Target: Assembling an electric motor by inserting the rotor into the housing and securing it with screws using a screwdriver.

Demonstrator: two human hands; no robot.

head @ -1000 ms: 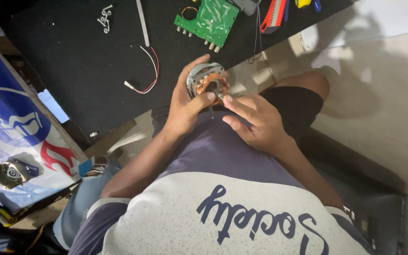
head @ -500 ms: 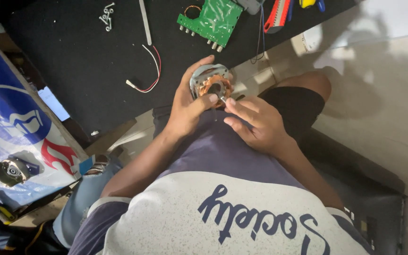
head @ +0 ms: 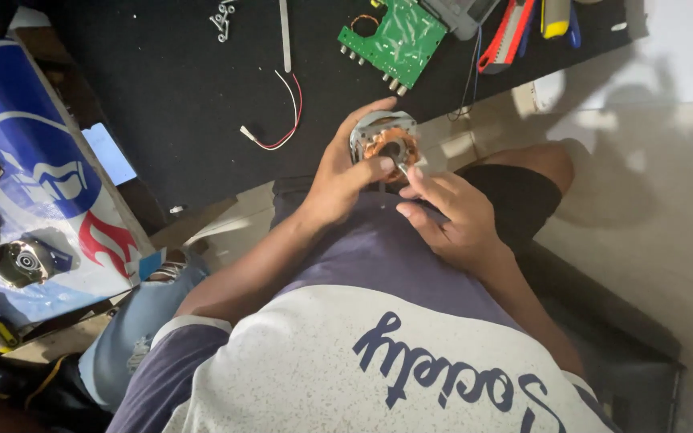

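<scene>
The left hand [head: 345, 172] is gripping a small round motor [head: 384, 143], fingers curling around its grey housing and thumb lying across the face with the copper windings. The motor is being held in the air over the person's lap, just off the near edge of the black mat [head: 178, 104], touching nothing but the two hands. The right hand [head: 451, 216] is sitting just below and to the right of it, pinching a thin metal tool [head: 402, 167] between thumb and forefinger, the tip pointing at the middle of the windings; whether the tip is touching them I cannot tell. The remaining fingers of that hand are lying loosely curled. On the mat, a red and white wire [head: 282, 112] is lying near the near edge, close beside the left hand. A green circuit board [head: 395, 40] is sitting toward the far edge, directly beyond the motor and well apart from it. A red-handled cutter [head: 508, 34] is resting at the far right corner of the mat. A thin metal rod [head: 284, 36] and a few screws [head: 222, 16] are lying along the far edge. The middle and left of the mat are lying bare. A blue printed box [head: 42, 176] is bordering the mat's left edge.
</scene>
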